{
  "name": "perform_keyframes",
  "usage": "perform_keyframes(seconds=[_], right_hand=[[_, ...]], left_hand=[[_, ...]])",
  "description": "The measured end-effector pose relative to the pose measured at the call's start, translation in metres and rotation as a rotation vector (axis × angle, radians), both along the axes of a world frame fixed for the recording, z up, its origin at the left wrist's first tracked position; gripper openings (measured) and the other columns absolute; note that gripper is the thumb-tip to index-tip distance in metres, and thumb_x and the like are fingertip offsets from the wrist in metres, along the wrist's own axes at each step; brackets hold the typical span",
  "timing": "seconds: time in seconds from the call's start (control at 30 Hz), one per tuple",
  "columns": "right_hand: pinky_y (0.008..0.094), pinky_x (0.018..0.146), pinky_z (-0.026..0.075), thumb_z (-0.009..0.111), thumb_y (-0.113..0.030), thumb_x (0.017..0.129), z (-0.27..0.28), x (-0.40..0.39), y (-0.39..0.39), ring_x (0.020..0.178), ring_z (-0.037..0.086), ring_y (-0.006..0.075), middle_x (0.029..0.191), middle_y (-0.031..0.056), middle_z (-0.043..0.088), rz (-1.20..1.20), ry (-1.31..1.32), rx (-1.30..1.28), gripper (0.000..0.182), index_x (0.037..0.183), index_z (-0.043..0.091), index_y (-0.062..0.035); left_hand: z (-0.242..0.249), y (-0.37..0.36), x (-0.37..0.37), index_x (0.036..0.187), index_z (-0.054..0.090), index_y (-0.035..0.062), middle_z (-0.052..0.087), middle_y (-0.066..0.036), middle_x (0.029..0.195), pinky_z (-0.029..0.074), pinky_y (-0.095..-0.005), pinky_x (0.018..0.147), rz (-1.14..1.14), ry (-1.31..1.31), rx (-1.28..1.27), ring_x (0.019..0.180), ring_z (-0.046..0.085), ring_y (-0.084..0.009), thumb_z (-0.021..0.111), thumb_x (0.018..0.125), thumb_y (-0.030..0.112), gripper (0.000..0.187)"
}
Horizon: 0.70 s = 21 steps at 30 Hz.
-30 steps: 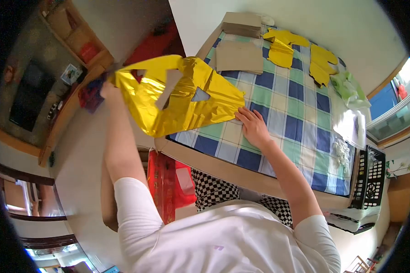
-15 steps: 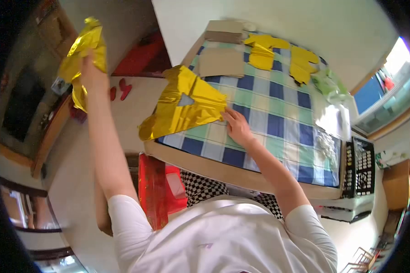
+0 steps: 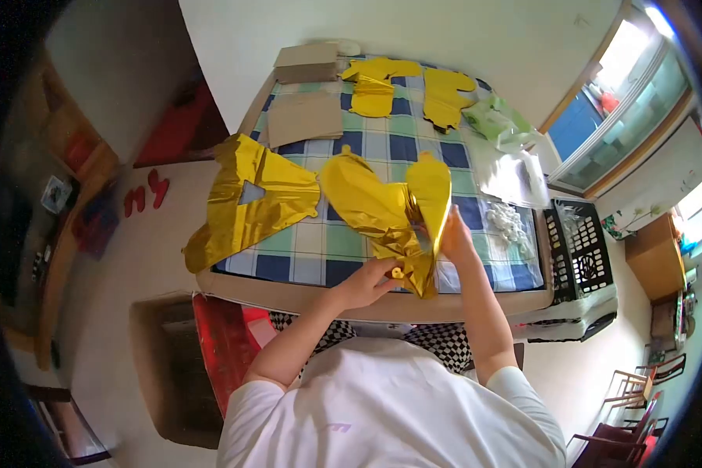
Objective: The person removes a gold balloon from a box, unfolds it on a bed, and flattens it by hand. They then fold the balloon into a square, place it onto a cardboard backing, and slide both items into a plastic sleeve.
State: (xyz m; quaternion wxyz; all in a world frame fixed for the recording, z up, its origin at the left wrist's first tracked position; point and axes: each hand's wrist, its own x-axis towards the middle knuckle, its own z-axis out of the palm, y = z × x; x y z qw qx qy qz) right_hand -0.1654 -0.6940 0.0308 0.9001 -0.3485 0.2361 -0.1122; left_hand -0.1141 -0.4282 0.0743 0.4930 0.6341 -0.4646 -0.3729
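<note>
Both hands hold a flat, crumpled gold foil balloon over the front of the bed. My left hand is closed on its lower edge. My right hand grips its right side, where the foil folds upward; part of that hand's fingers is behind the foil. To the left, a second gold foil balloon shaped like an A lies flat, its lower left corner over the bed's edge. Two more flat gold pieces, a foil balloon and another foil balloon, rest at the far end.
A checked sheet covers the bed. Cardboard pieces lie at its far left; a green plastic bag and white, stringy material are on the right. A black crate stands right of the bed, an open cardboard box on the left floor.
My left hand has brought the gold foil balloon from the far left to in front of me. My right hand has left the A balloon and now grips this one too. The view has turned right.
</note>
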Motion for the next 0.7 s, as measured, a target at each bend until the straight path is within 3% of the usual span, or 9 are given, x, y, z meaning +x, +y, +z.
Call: perform_keyframes(seconds=[0.13,0.27,0.3,0.4,0.47,0.5,0.6,0.63,0.7], right_hand=[[0.0387,0.087,0.050,0.038,-0.041,0.100,0.001,-0.018,-0.025,0.101,0.060,0.0283,0.110,0.0148,0.062,-0.324,0.034,-0.099,0.043,0.118,0.052,-0.0039],[0.0388,0.096,0.043,0.053,-0.021,0.096,0.015,-0.025,-0.028,0.112,0.054,0.0269,0.120,0.0190,0.055,-0.467,0.200,-0.809,0.041,0.128,0.043,0.0014],[0.0416,0.102,0.038,0.064,-0.019,0.088,0.018,-0.024,-0.025,0.126,0.044,0.0338,0.132,0.0261,0.045,-0.522,0.222,-1.212,0.062,0.138,0.033,-0.0012],[0.0447,0.105,0.035,0.072,-0.023,0.080,0.027,-0.034,0.010,0.134,0.032,0.0408,0.138,0.0332,0.035,-0.158,0.390,-1.725,0.080,0.144,0.027,-0.0080],[0.0458,0.106,0.034,0.076,-0.021,0.073,0.039,-0.035,0.039,0.135,0.026,0.0476,0.141,0.0366,0.027,-0.033,0.597,-1.807,0.088,0.145,0.026,-0.0149],[0.0445,0.096,0.044,0.069,-0.014,0.078,0.018,-0.030,0.032,0.124,0.044,0.0433,0.129,0.0337,0.047,-0.232,0.467,-1.881,0.080,0.145,0.026,-0.0165],[0.0444,0.076,0.051,0.061,-0.005,0.081,0.021,-0.025,0.017,0.099,0.063,0.0383,0.104,0.0258,0.064,-0.153,0.563,-1.588,0.070,0.144,0.030,-0.0166],[0.0418,0.062,0.050,0.056,-0.001,0.085,0.010,-0.021,0.010,0.073,0.068,0.0277,0.082,0.0153,0.069,-0.384,0.348,-1.714,0.057,0.138,0.040,-0.0140],[0.0372,0.059,0.048,0.057,-0.002,0.086,0.004,-0.011,-0.014,0.068,0.065,0.0222,0.081,0.0120,0.068,-0.466,0.176,-1.405,0.049,0.133,0.046,-0.0125]], left_hand=[[-0.011,0.001,-0.009,0.124,0.053,0.0088,0.057,-0.015,0.119,0.031,-0.0475,0.104,-0.065,-0.496,0.153,0.119,0.049,-0.0310,0.059,0.090,0.036,0.044],[-0.019,0.001,-0.027,0.128,0.052,0.0146,0.052,-0.016,0.128,0.019,-0.0613,0.107,0.051,-0.611,0.047,0.127,0.043,-0.0318,0.047,0.091,0.053,0.053],[-0.019,0.001,-0.029,0.129,0.051,0.0156,0.050,-0.015,0.131,0.020,-0.0606,0.107,0.074,-0.678,0.083,0.129,0.042,-0.0308,0.047,0.091,0.053,0.054],[-0.029,-0.005,-0.036,0.133,0.049,0.0190,0.041,-0.013,0.140,0.020,-0.0595,0.107,0.148,-0.921,0.161,0.132,0.035,-0.0284,0.046,0.091,0.053,0.054],[-0.038,-0.009,-0.039,0.135,0.047,0.0201,0.036,-0.012,0.144,0.019,-0.0589,0.107,0.208,-1.023,0.192,0.134,0.032,-0.0277,0.046,0.091,0.053,0.055],[-0.042,-0.012,-0.040,0.136,0.047,0.0200,0.035,-0.012,0.145,0.019,-0.0586,0.107,0.245,-1.038,0.199,0.134,0.031,-0.0277,0.046,0.091,0.053,0.055],[-0.042,-0.016,-0.041,0.138,0.044,0.0193,0.032,-0.013,0.147,0.018,-0.0592,0.108,0.305,-1.035,0.212,0.136,0.028,-0.0291,0.044,0.091,0.054,0.058],[-0.041,-0.016,-0.042,0.139,0.043,0.0190,0.031,-0.014,0.147,0.017,-0.0596,0.108,0.314,-1.026,0.216,0.137,0.027,-0.0299,0.044,0.092,0.054,0.059],[-0.045,-0.020,-0.040,0.141,0.041,0.0184,0.028,-0.016,0.149,0.016,-0.0607,0.108,0.360,-1.038,0.264,0.139,0.024,-0.0306,0.041,0.092,0.055,0.061]])
